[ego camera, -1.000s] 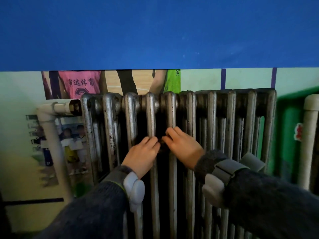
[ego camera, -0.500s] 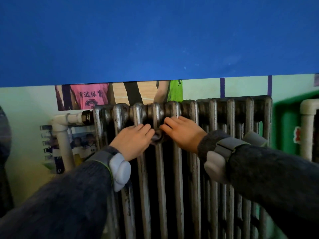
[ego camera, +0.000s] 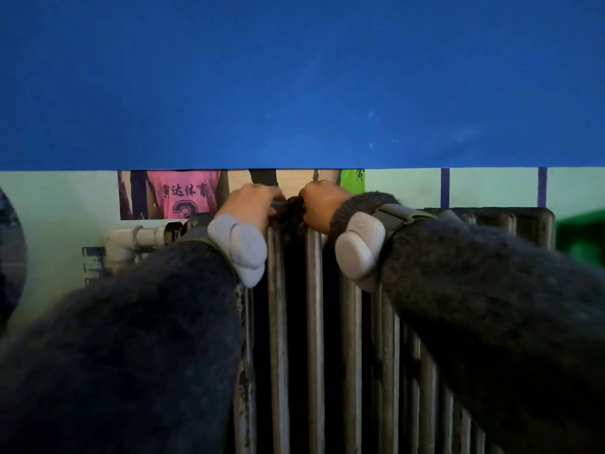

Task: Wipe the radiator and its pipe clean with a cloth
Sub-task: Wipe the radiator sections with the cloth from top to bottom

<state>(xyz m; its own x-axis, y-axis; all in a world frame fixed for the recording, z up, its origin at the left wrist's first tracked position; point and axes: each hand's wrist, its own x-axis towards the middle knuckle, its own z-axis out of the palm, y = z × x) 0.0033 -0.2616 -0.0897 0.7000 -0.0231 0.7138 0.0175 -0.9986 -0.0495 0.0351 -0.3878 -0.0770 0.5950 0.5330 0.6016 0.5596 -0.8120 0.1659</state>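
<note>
A worn silver column radiator (ego camera: pixel 314 322) stands against the wall. My left hand (ego camera: pixel 252 204) and my right hand (ego camera: pixel 319 203) sit side by side at its top edge. Each grips one end of a dark bunched cloth (ego camera: pixel 291 209) that wraps a column's top. A white pipe (ego camera: pixel 134 239) with a brass fitting joins the radiator at the upper left. My dark sleeves hide much of the radiator's sides.
A blue panel (ego camera: pixel 294 77) covers the wall above the radiator. A poster with a pink jersey (ego camera: pixel 183 194) hangs behind it. A green surface (ego camera: pixel 582 234) shows at the right edge. A dark shape (ego camera: pixel 9 257) sits at the far left.
Both hands slid up the radiator columns with the cloth, from mid-height to the top edge. The view has moved closer and tilted upward.
</note>
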